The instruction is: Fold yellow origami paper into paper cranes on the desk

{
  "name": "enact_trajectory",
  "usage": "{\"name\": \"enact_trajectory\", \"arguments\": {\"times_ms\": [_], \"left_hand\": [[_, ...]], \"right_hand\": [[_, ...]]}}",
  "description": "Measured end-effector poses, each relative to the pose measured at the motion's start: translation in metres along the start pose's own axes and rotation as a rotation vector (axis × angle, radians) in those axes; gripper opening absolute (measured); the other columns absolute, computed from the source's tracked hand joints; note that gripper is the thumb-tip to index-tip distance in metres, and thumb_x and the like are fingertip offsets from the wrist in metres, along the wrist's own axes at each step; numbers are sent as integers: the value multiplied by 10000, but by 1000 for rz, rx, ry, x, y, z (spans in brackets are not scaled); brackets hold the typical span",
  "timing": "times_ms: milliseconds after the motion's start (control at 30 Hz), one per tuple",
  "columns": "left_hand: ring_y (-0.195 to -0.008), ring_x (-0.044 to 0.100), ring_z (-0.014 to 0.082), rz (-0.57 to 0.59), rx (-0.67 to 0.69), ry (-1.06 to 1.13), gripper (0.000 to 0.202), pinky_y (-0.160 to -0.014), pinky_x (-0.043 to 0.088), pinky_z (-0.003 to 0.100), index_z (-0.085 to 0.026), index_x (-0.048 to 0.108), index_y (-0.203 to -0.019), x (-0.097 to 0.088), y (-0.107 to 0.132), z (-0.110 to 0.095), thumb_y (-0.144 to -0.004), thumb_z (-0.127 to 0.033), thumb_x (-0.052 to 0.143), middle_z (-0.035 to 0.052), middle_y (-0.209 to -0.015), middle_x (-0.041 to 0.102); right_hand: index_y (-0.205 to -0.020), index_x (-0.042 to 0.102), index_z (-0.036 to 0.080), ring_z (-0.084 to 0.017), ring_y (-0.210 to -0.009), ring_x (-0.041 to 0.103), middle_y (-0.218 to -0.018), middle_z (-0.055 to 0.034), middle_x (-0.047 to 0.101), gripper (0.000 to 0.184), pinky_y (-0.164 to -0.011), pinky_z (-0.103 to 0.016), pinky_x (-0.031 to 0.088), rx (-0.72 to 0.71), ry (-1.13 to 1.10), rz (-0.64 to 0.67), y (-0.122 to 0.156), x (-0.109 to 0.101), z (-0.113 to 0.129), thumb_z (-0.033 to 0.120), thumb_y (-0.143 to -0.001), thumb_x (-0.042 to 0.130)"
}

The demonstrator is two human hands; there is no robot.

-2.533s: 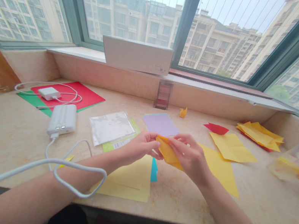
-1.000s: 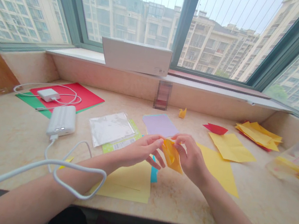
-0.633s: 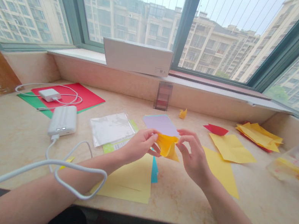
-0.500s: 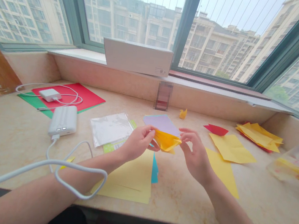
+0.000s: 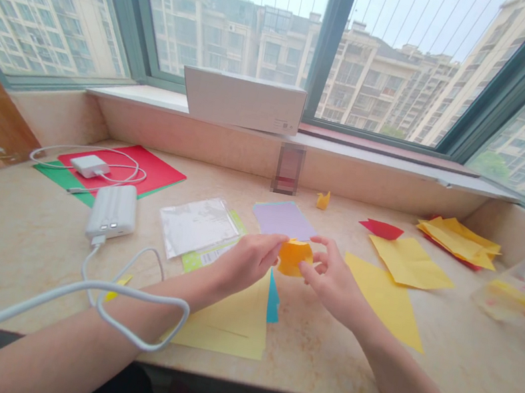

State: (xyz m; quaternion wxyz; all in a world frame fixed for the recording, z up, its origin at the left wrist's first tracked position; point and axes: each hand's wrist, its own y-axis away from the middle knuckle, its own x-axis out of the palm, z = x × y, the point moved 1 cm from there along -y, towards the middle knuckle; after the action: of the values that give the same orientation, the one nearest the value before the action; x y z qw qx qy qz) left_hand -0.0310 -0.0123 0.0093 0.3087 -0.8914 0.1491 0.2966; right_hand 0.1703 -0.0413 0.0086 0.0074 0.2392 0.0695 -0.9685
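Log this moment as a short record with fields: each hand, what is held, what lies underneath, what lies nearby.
Left hand: pinches the orange folded paper at its left edge
Right hand: pinches the same paper at its right edge
Paper: held above the counter, not lying on it
Underneath: pale yellow sheet, blue sheet
Nearby: lilac sheet, power bank with white cable

Stone counter (image 5: 4, 246) below a window. Left hand (image 5: 247, 263) and right hand (image 5: 332, 283) both pinch one orange folded paper (image 5: 295, 257), held between them (its exact shape is unclear). Lilac sheet (image 5: 282, 218) just beyond. Pale yellow sheet (image 5: 234, 324) beneath the wrists, overlapping a blue sheet (image 5: 274, 293). Power bank (image 5: 110, 220) at left, its white cable (image 5: 123, 297) looping across the left forearm.
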Motion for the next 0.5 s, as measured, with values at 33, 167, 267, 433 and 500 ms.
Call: {"name": "enact_trajectory", "arguments": {"times_ms": [33,167,267,433,500], "left_hand": [[-740,723,182,-6,-13,14,315,-724,530,277,-168,672,-1155,0,0,-1,-1002,-266,415,68,-830,750],[-759,751,201,-29,-91,113,326,-713,556,284,-149,662,-1144,0,-1,-3,-1005,-292,404,82,-824,760],[-748,762,203,-39,-148,205,321,-691,575,277,-137,653,-1126,1,-2,-4,-996,-300,409,89,-821,762],[-727,757,192,-43,-189,202,225,-652,590,267,-148,641,-1049,1,-3,-6,-897,-198,483,83,-898,751],[-728,749,187,-22,-199,156,216,-660,595,274,-155,642,-1022,0,-3,-9,-845,-167,519,82,-953,746]], "right_hand": [[-1251,470,217,-176,-584,700,-849,-28,728,416,-466,-252,497,19,-37,30,0,-1,0,229,-850,580],[-1154,622,196,-193,-608,742,-791,-44,766,325,-499,-261,545,28,-93,68,-1,-7,0,150,-849,517],[-1137,677,204,-206,-676,753,-844,-53,782,284,-549,-286,573,-35,-33,-13,-2,-9,2,231,-899,524],[-1094,726,217,-233,-893,750,-1003,-54,787,294,-774,-352,587,-143,144,-166,0,-7,2,217,-913,494],[-1108,729,230,-238,-940,742,-1056,-53,781,314,-813,-356,575,-198,215,-183,1,-5,2,196,-909,488]]}}
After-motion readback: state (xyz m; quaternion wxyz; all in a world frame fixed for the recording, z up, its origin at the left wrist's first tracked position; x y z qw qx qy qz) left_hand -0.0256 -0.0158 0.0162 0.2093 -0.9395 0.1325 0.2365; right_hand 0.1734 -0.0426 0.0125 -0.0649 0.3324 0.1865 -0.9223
